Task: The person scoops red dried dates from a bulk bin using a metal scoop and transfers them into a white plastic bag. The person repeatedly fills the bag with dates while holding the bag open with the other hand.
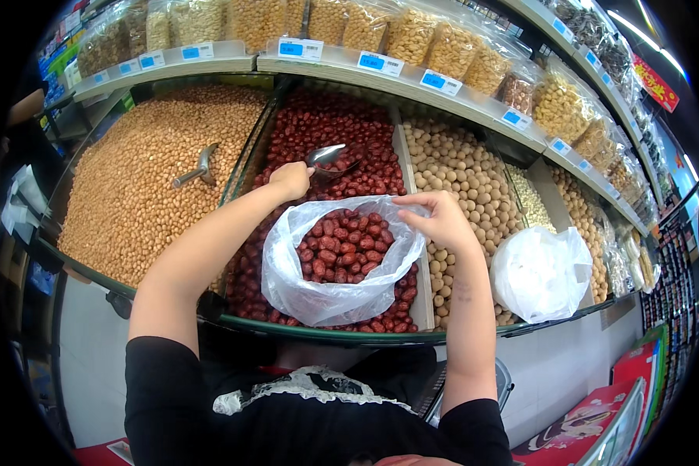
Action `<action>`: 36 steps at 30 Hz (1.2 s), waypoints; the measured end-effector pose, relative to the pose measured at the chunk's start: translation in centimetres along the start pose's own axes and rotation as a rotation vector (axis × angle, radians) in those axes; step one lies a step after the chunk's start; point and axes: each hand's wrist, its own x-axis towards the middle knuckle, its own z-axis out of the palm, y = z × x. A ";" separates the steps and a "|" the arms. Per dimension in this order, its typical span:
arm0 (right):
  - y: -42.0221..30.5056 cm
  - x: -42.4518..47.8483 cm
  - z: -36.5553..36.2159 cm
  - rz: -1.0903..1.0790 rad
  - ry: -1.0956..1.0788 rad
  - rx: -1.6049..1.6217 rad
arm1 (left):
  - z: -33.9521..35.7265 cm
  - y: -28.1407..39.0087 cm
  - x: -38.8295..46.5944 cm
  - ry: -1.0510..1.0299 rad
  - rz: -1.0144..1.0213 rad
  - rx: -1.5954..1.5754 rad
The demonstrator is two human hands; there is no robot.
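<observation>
My left hand (292, 180) is closed around the handle of a metal scoop (326, 155), whose bowl rests among the red dried jujubes (332, 125) in the middle bin. In front of it, a translucent plastic bag (285, 291) sits open on the jujubes. Many jujubes (343, 247) fill the bag's mouth. My right hand (440, 216) pinches the bag's rim at its right side between thumb and fingers. Part of the scoop's bowl is hidden by jujubes and shadow.
Shelled peanuts (134, 175) fill the left bin, with a second metal scoop (201, 167) on them. Dried longans (460, 169) lie right of a divider (422, 291). A white plastic bag (540, 274) stands further right. A shelf edge (378, 63) with packaged goods overhangs the bins' back.
</observation>
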 end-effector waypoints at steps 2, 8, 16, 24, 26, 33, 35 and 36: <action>0.2 -0.1 0.1 -0.004 0.012 -0.028 | -1.4 0.5 -1.7 0.036 0.028 -0.041; 1.0 0.2 0.7 -0.016 0.069 -0.105 | -5.9 1.8 -7.5 0.170 0.151 -0.094; 2.5 1.0 0.6 0.073 -0.013 0.254 | -8.7 2.3 -13.2 0.332 0.337 -0.112; 3.5 0.8 1.4 0.105 0.077 0.080 | -7.7 3.2 -13.5 0.479 0.628 -0.023; 3.8 1.1 1.4 0.081 0.081 0.035 | -7.7 3.5 -13.4 0.503 0.658 -0.022; 1.5 0.9 1.0 0.131 0.041 0.032 | -8.5 3.5 -14.4 0.589 0.750 -0.014; 1.3 1.0 0.6 0.290 0.029 -0.090 | -8.8 3.3 -14.0 0.640 0.835 -0.001; 0.1 0.3 0.6 0.223 0.104 -0.054 | -9.0 3.3 -13.8 0.671 0.871 0.020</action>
